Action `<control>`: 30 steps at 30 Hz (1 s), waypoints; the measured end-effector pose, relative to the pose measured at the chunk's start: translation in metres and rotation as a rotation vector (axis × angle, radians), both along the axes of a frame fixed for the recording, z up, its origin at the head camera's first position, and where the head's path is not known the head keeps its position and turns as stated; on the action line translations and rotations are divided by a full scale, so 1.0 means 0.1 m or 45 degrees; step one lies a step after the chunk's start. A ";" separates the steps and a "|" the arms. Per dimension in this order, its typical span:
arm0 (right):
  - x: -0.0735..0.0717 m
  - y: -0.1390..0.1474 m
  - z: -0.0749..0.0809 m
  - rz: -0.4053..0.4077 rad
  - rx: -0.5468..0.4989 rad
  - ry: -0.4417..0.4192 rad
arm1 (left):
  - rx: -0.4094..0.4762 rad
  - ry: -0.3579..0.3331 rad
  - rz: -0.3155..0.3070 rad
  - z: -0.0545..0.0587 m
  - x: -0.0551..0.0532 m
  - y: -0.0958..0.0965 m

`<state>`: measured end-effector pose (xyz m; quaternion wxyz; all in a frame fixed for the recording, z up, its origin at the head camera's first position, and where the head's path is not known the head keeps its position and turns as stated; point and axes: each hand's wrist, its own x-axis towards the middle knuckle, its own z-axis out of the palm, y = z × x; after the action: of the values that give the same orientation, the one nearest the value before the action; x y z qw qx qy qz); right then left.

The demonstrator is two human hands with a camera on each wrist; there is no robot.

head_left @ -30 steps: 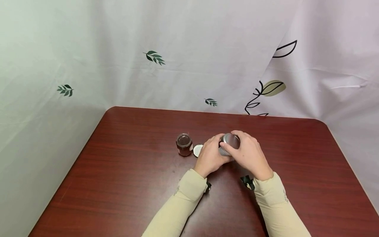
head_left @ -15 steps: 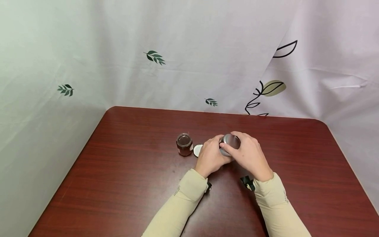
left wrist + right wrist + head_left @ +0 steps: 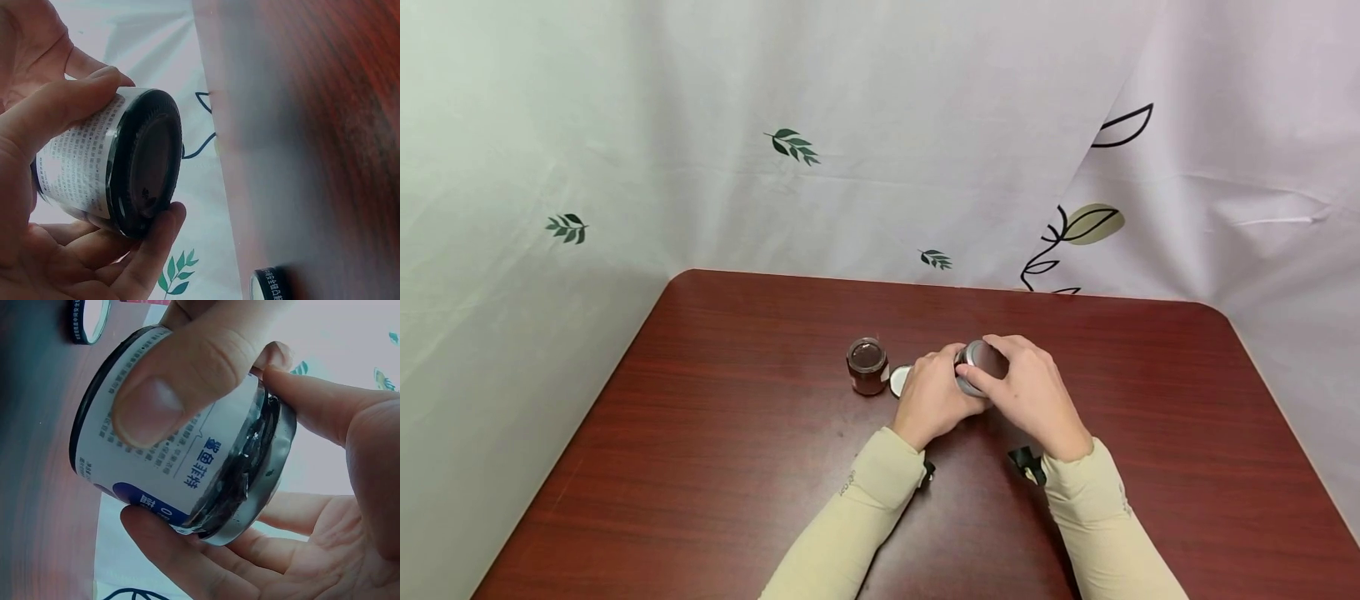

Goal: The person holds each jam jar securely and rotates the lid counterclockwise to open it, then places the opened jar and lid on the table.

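Note:
Both hands hold one dark glass jar (image 3: 169,456), tilted over the table, with a white printed label and a silver screw lid (image 3: 270,481). My left hand (image 3: 936,392) wraps the jar's body. Its thumb presses on the label, and a finger reaches the edge of the dark base (image 3: 153,165) in the left wrist view. From the other side my right hand (image 3: 1036,390) grips the lid, thumb and fingers spread around its rim. Left of the hands stands an open jar (image 3: 868,372) of dark contents. A loose lid (image 3: 900,382), white inside, lies beside it, partly behind my left hand.
The reddish-brown wooden table (image 3: 737,467) reaches back to a pale curtain (image 3: 865,192) printed with leaves. Dark straps show below both wrists, at the cream sleeves (image 3: 880,483).
The right hand's fingers have shifted slightly left over the lid. The left hand, the open jar and the loose lid stay in place.

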<state>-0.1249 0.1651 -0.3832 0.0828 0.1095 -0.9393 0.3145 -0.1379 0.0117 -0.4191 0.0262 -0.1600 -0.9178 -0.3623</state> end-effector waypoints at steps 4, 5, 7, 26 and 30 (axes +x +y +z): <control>0.00 0.01 0.01 0.004 0.014 0.025 | -0.004 -0.004 0.000 0.01 0.01 0.00; 0.00 0.01 0.01 0.005 0.016 0.029 | -0.004 0.000 -0.003 0.00 0.00 0.00; 0.00 0.01 0.01 0.008 0.020 0.035 | -0.003 0.004 -0.006 0.00 0.00 0.00; 0.01 0.03 0.02 0.052 0.076 0.074 | -0.025 -0.008 -0.007 0.01 -0.01 -0.02; 0.02 0.03 0.02 0.063 0.087 0.095 | -0.058 0.016 -0.007 0.01 -0.02 -0.03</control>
<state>-0.1229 0.1682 -0.3811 0.1061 0.1470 -0.9428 0.2798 -0.1399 0.0091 -0.4179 0.0274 -0.1653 -0.9253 -0.3403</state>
